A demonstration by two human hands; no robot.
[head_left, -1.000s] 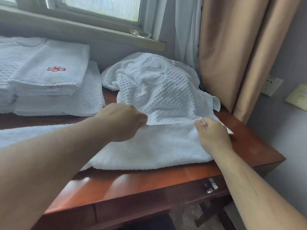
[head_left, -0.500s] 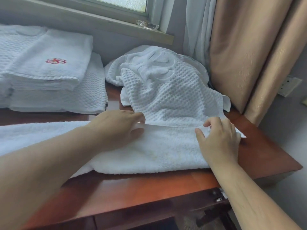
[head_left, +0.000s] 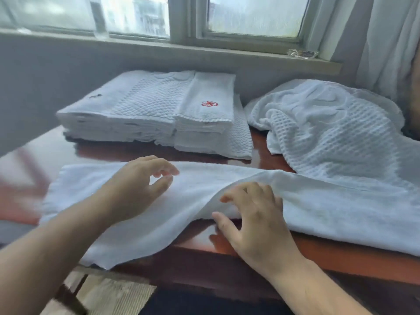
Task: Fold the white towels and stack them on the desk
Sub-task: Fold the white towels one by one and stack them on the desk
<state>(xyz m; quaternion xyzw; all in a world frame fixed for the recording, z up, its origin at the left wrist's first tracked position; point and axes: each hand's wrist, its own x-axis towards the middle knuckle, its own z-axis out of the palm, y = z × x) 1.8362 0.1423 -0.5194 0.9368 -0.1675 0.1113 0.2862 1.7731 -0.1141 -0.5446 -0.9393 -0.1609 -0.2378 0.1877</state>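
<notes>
A long white terry towel lies folded lengthwise across the front of the reddish wooden desk, its left end hanging over the edge. My left hand rests on the towel's left part with loosely curled fingers and nothing in them. My right hand sits at the towel's front edge, fingers spread on a raised hump of cloth, thumb on the desk by the edge. Behind lies a stack of folded white towels, the right one bearing a red emblem.
A crumpled white waffle towel lies at the back right, overlapping the long towel's far end. A window sill with a glass dish runs behind. White curtain hangs at the right. Carpeted floor shows below the desk.
The view has swung left. Both hands slid left along the long towel. My left hand, earlier gripping the towel's far edge, now lies loose on it; my right hand moved from the right end to the middle.
</notes>
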